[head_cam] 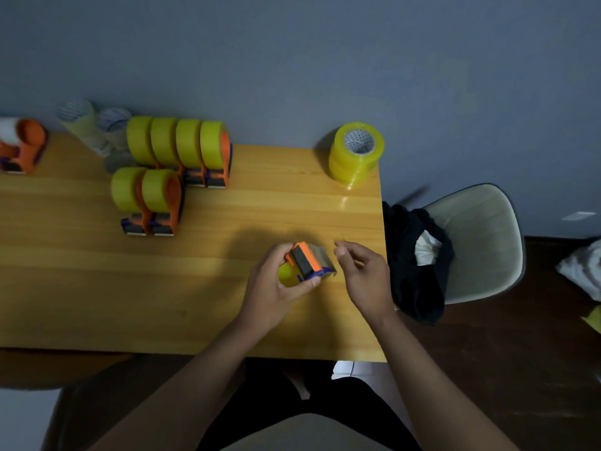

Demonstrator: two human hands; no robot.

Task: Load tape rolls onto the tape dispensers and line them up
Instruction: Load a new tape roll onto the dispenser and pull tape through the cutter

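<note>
Left hand (276,284) grips a loaded dispenser (307,263) above the table (227,304), near its right edge. Right hand (364,275) hovers beside it, fingers loosely apart, empty. Risk: the tape end could stick back onto the roll if released early.

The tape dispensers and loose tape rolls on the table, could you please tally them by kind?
Loaded dispensers standing in rows: 6
Dispenser held in the left hand: 1
Dispenser at the table's far left edge: 1
Yellow roll stack: 1, rolls not countable
Clear roll stacks: 2, blurred
Total: 11
</note>
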